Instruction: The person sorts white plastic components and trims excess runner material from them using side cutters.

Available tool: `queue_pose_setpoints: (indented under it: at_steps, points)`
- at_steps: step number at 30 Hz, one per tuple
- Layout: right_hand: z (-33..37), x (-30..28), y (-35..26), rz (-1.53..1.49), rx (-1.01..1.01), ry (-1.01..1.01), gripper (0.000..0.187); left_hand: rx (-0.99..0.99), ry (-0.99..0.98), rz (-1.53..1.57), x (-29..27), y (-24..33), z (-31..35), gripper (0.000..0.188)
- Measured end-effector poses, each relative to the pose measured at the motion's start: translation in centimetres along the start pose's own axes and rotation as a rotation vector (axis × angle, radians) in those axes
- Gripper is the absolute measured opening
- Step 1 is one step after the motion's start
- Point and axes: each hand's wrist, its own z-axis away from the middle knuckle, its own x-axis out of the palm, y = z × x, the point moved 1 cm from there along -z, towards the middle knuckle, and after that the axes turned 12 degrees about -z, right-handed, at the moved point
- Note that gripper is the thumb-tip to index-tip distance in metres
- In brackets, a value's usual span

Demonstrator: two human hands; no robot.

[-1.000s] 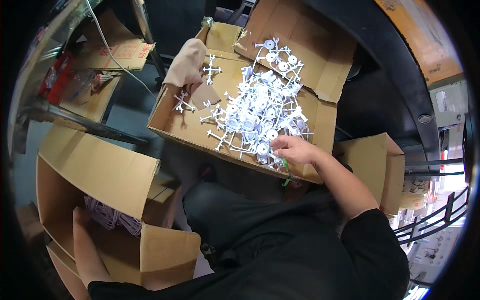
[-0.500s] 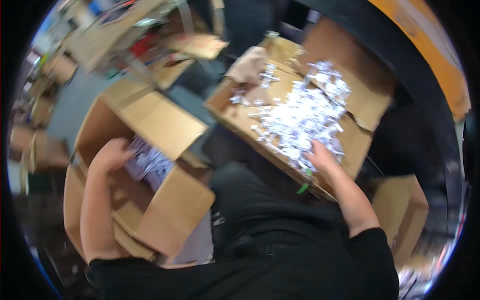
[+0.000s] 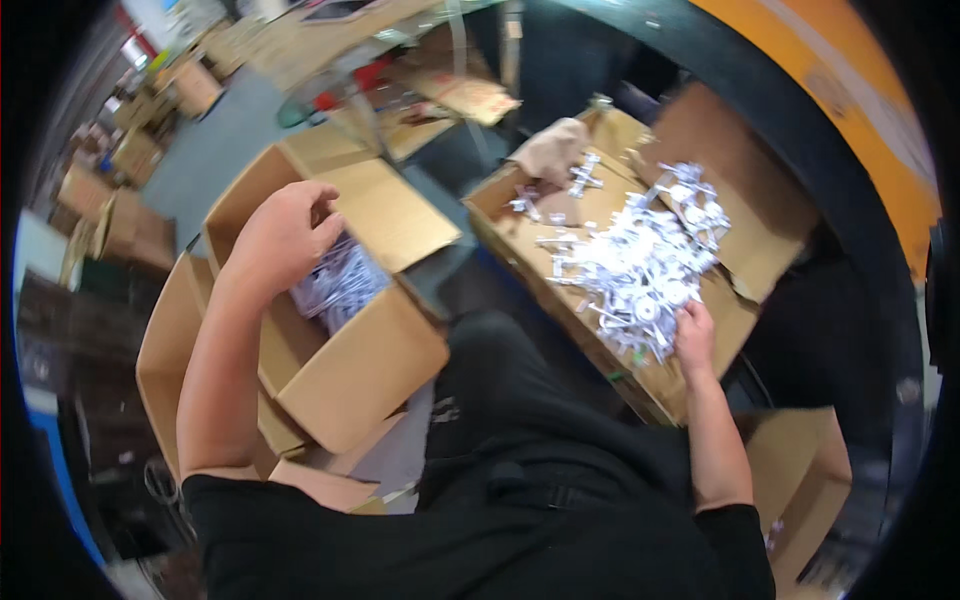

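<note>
White plastic parts [image 3: 635, 265] lay heaped inside the shallow carton [image 3: 730, 318]. Right hand [image 3: 695, 338] was at that carton's near right, by the heap; couldn't tell if its grip pinched one. Left hand [image 3: 282, 236], left of carton, was over the deep box [image 3: 365, 365], thumb and fingers spread.

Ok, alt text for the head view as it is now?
A person's left hand is over a deep box holding pale, thin parts; the right hand is at the edge of heaped white parts in a shallow box. Whether either hand grips anything is unclear. A cloth lies at the shallow box's left edge.
</note>
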Motion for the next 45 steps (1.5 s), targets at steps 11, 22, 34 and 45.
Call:
queue_pose_setpoints:
  at_steps: [11, 22, 34, 45]
  points:
    - [4.7, -1.3, -6.2, -0.442, -0.416, 0.281, 0.011, 0.578, -0.402, 0.637, 11.9, 26.2, -3.9, 0.034]
    - [4.6, 0.8, -3.8, -0.795, 0.412, 0.354, 0.013, 0.208, -0.727, 1.336, 24.6, 30.9, -3.6, 0.048]
    - [4.2, 4.8, -5.1, -0.594, 0.311, 0.052, 0.021, 0.135, -0.551, 1.593, 23.8, 31.4, -6.2, 0.030]
    - [9.9, 2.0, -2.9, 0.488, -0.092, -0.481, 0.054, -0.111, -0.493, 1.925, 23.7, 29.5, -7.5, 0.017]
